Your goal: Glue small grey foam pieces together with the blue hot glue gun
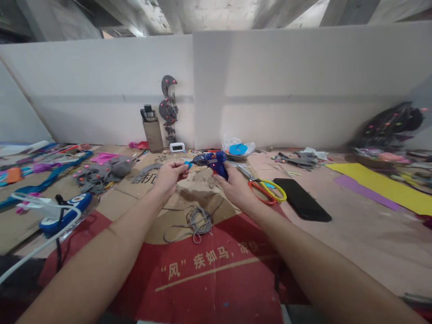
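Observation:
My right hand (232, 182) is wrapped round the handle of a blue hot glue gun (220, 164), which shows a small red light. The gun's nozzle points left, towards a small blue piece (189, 164) pinched in the fingertips of my left hand (171, 177). Whether nozzle and piece touch, I cannot tell. Under my hands lies a red and brown cardboard sheet (216, 279) with printed characters. A loose coil of grey cord (200, 221) rests on it. Scissors (265, 186) with orange and yellow handles lie right of my right hand.
A black phone (301, 199) lies right of the scissors. A blue power strip (67, 213) with a white cable is at left. Farther back stand a bottle (152, 132), a small white clock (177, 147) and a bowl (238, 156). Yellow sheets (381, 184) lie at right. A white partition (286, 90) closes the back.

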`<state>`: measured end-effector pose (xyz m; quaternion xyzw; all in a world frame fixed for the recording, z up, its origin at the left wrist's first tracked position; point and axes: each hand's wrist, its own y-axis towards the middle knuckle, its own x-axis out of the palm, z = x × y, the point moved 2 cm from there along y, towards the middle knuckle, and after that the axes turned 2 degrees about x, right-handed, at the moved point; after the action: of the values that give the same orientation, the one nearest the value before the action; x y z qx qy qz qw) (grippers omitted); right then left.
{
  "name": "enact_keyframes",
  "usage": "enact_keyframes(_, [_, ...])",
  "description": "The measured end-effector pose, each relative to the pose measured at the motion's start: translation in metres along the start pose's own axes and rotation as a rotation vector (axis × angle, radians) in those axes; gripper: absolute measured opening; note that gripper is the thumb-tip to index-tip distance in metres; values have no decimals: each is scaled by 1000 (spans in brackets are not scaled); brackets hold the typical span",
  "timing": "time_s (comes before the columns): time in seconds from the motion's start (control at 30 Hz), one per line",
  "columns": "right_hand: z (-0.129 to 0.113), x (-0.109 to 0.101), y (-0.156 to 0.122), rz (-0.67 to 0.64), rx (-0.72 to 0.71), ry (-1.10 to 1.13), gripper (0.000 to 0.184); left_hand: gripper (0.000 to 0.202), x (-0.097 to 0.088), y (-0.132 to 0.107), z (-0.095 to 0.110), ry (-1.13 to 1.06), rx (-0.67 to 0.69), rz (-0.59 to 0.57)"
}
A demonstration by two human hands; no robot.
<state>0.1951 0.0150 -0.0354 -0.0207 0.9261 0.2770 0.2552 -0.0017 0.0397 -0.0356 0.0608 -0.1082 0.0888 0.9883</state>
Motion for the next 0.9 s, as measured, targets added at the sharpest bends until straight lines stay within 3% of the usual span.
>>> enact_keyframes(0.9, [1, -1, 1, -18, 35, -21, 39, 17, 0, 1, -1, 9, 40, -4])
